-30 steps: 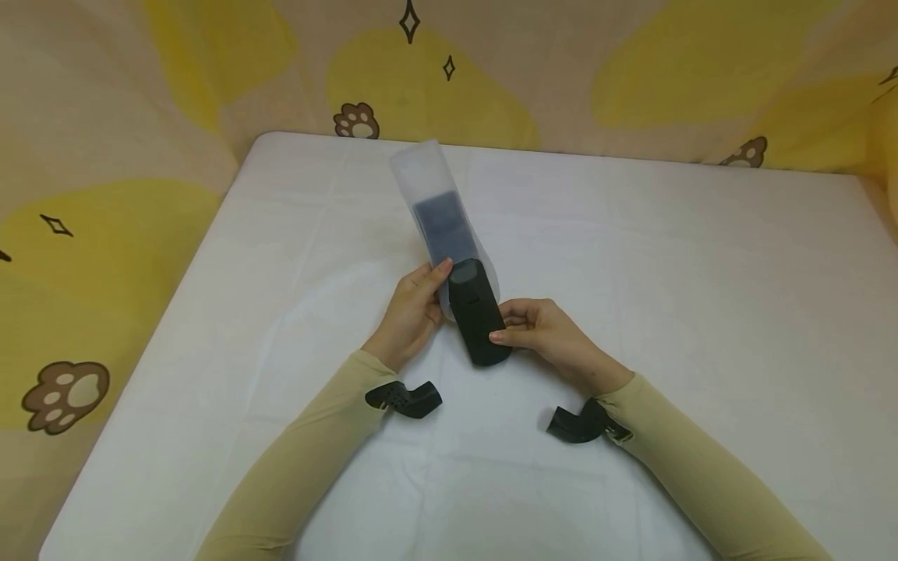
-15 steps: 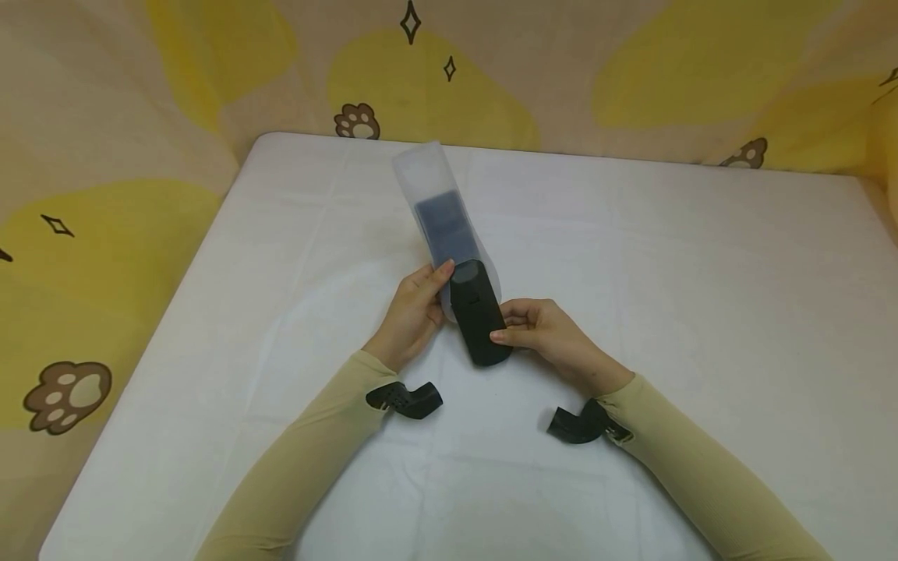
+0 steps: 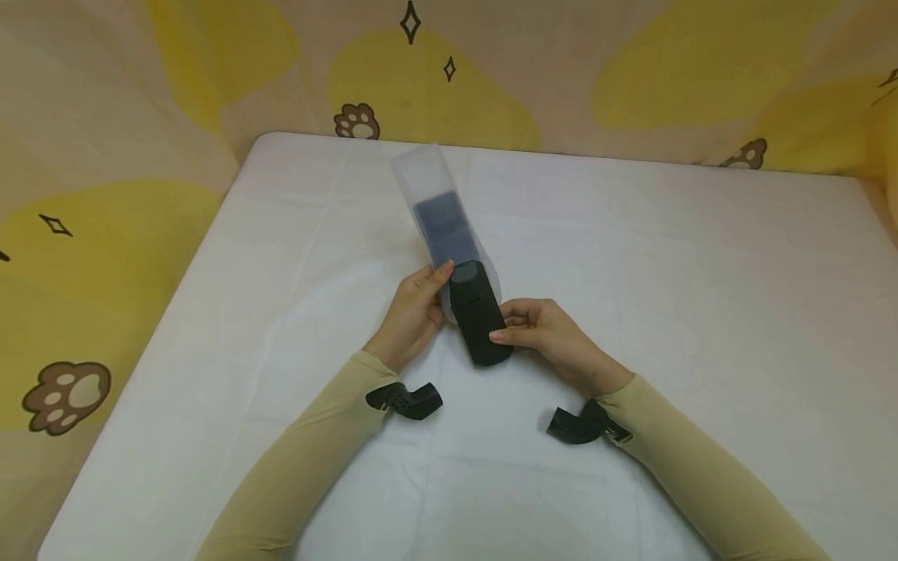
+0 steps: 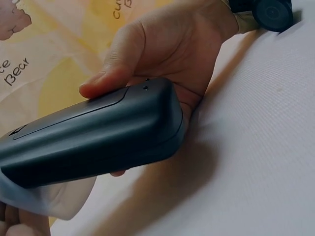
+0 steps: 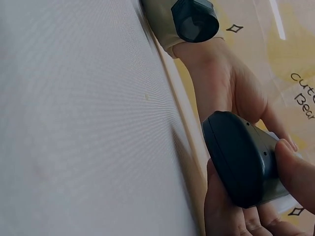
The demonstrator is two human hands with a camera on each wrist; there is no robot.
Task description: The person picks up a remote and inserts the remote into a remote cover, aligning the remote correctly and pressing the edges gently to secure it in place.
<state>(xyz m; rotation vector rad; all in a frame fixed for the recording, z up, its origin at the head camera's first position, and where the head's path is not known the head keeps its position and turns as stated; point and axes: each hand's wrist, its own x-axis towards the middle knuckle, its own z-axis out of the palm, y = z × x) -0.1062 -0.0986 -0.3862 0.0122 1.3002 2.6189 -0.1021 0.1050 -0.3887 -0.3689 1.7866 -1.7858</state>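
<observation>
My left hand (image 3: 411,312) holds a translucent plastic sleeve (image 3: 421,167), its thumb on the sleeve's edge. Partly inside that sleeve is a black remote control (image 3: 479,319), back side up. Its far part shows blue-grey through the plastic; its near end sticks out towards me. With thumb on top and fingers beneath, my right hand (image 3: 543,331) pinches the protruding end. In the left wrist view, the remote control (image 4: 113,132) shows a battery cover seam and two small dots near its end. The right wrist view shows the end face of the remote control (image 5: 236,157).
A white cloth (image 3: 666,312) covers the table. Behind it and on the left hangs a yellow and beige curtain (image 3: 456,93) with paw prints. Black wrist cameras (image 3: 414,400) are on both sleeved forearms.
Almost nothing differs; both hands keep their grips, and the sleeve and remote control have shifted only very slightly.
</observation>
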